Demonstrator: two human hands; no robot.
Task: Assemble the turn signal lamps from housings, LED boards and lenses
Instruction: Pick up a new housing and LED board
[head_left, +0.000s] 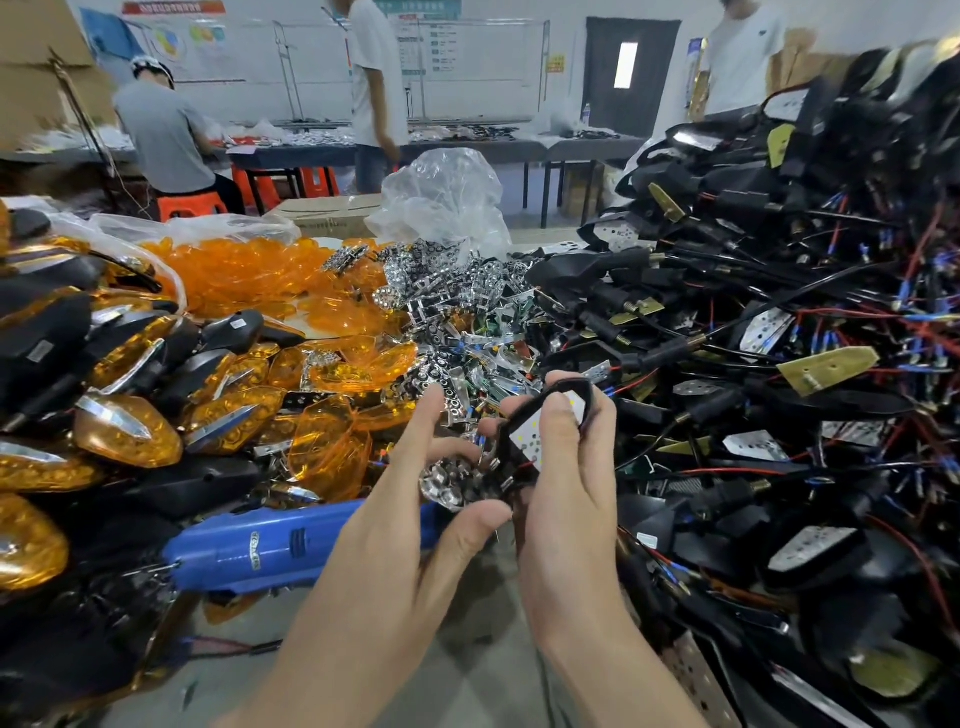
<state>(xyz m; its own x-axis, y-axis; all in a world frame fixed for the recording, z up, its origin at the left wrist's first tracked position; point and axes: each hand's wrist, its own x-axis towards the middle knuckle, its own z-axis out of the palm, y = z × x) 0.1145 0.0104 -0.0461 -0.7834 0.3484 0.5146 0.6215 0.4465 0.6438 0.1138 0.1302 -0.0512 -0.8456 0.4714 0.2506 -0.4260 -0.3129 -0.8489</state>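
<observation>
My right hand (566, 467) grips a black lamp housing (524, 421) with a white LED board (532, 436) showing inside it. My left hand (415, 499) holds a chrome reflector piece (447, 486) just left of the housing, thumb under it and fingers spread above. Both hands meet at the middle of the table. A heap of chrome reflectors (457, 296) lies straight ahead. Loose orange lenses (249, 275) are piled at the back left. Black housings with red and blue wires (779, 322) rise in a tall heap on the right.
Finished lamps with orange lenses (124, 431) are stacked on the left. A blue electric tool (270, 551) lies in front of them, near my left wrist. A clear plastic bag (447, 202) stands behind the reflectors. Three people are at benches further back.
</observation>
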